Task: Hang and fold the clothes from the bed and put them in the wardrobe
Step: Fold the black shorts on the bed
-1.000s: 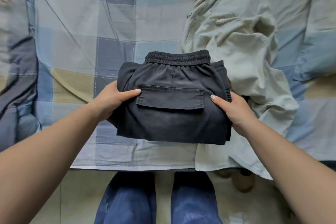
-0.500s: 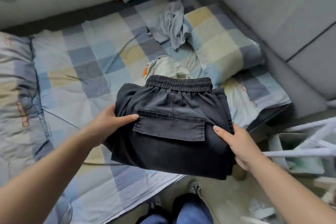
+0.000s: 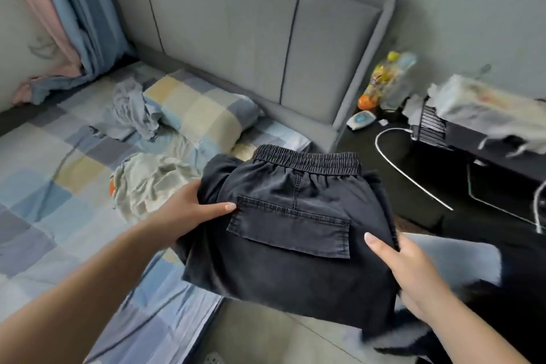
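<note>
Black folded cargo trousers point(image 3: 292, 233), one pair, are gripped at opposite edges: left hand point(image 3: 189, 210) and right hand point(image 3: 413, 269), thumbs on top. Beyond the left-hand grip, two crumpled garments lie on the bed point(image 3: 44, 186).

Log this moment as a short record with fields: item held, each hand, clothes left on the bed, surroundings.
item held: folded black trousers with elastic waistband, carried above the bed edge
left hand: grips the trousers' left side, thumb on top
right hand: grips the right side, thumb on top
left on bed: crumpled pale green garment; crumpled grey garment
surroundings: checked pillow, grey padded headboard
</note>
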`<state>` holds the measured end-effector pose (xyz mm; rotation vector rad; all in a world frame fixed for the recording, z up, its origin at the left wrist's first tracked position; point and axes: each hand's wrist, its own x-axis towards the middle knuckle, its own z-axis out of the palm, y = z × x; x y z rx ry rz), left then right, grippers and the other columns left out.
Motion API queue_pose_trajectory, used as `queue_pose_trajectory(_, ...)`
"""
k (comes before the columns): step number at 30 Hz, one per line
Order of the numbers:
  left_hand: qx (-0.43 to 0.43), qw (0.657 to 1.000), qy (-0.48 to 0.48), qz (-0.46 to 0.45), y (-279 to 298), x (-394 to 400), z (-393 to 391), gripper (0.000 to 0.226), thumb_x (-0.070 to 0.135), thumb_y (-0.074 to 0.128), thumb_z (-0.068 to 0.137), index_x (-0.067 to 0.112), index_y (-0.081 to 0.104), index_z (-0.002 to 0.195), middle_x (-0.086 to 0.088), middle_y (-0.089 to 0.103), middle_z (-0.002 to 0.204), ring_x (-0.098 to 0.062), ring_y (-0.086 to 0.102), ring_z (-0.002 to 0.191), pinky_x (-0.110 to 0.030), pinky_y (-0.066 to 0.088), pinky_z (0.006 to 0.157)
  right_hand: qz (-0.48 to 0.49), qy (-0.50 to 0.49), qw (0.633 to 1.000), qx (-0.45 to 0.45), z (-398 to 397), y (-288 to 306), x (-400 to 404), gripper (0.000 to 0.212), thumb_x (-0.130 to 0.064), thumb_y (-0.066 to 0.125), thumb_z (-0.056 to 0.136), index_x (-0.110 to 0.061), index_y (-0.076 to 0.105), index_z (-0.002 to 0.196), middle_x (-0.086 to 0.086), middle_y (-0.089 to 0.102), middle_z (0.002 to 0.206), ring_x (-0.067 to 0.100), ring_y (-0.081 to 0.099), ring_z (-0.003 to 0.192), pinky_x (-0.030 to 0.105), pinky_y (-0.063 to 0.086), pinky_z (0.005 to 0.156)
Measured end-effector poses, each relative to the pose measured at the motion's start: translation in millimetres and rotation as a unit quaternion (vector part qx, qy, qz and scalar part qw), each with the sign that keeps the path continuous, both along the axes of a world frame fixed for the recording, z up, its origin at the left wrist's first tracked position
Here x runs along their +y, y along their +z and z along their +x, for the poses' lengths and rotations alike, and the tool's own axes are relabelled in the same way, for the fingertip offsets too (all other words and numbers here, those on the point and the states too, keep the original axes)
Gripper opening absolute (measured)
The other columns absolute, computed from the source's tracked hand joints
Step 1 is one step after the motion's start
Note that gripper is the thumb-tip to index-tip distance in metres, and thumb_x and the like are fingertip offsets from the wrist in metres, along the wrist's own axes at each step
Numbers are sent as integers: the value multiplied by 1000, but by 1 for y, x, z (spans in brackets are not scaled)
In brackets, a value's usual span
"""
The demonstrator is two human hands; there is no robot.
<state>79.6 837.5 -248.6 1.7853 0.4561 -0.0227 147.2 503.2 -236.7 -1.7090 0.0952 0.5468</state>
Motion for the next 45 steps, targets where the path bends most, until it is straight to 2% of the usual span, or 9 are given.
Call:
queue_pose_trajectory(8,-4,986,-164,-7,31,-200,26,58,47,88,54,26,64,103,10,73,98,-2,68,91,-31,53,90,-10,-157,987,-28,-82,33,-204,14,-21,63,88,-22,68,101,-1,75,96,16,72,86,34,54,73)
queue_pose_trajectory(13,-20,965,-262,-3,53,-333,30,67,58,86,43,29,64,100,19,73,94,0,67,91,-33,50,94,-22,-240,968,-71,-144,60,-322,47,-62,75,59,-33,72,96,-6,74,98,15,70,91,40,54,84)
queue_pose_trajectory(17,-46,941,-336,4,74,-428,40,82,69,84,29,32,66,101,13,73,100,-9,66,101,-37,48,98,-2,-323,943,-82,-186,73,-398,17,-26,62,88,-25,68,104,-3,74,97,19,71,90,46,53,88)
queue_pose_trajectory(20,-71,912,-404,-7,90,-506,49,90,75,81,23,29,67,99,13,74,98,-6,68,95,-32,49,91,6,-393,916,-85,-217,78,-449,23,-32,65,83,-24,70,103,1,74,100,23,70,93,50,51,91)
queue_pose_trajectory(23,-70,878,-473,-25,98,-573,56,72,61,86,40,27,67,100,13,74,97,-3,68,92,-28,50,89,9,-452,886,-101,-237,77,-488,43,-54,74,62,-30,73,98,-2,74,102,23,70,96,48,52,91)
queue_pose_trajectory(25,-65,857,-510,-25,100,-619,64,56,43,86,54,25,67,103,12,74,98,-3,68,93,-28,50,92,17,-489,865,-106,-246,73,-515,33,-47,73,70,-28,72,98,-4,74,98,21,71,93,45,53,88)
queue_pose_trajectory(31,-58,789,-611,-33,94,-745,101,65,47,92,44,21,70,100,6,75,96,-8,70,92,-31,51,90,44,-589,803,-82,-254,54,-581,14,-27,63,88,-25,67,101,-5,75,90,15,72,80,25,56,58)
queue_pose_trajectory(36,-35,737,-674,-29,79,-851,135,56,36,87,60,27,65,111,7,74,102,-12,68,98,-36,51,93,10,-646,761,-60,-243,42,-637,30,-40,67,79,-28,67,106,-6,74,101,20,69,97,45,50,95)
queue_pose_trajectory(45,70,695,-709,-95,38,-985,157,45,14,74,80,47,55,104,9,70,105,-13,65,102,-33,49,90,129,-707,693,-58,-225,-7,-710,46,-36,73,76,-22,62,118,2,70,113,23,66,106,46,47,100)
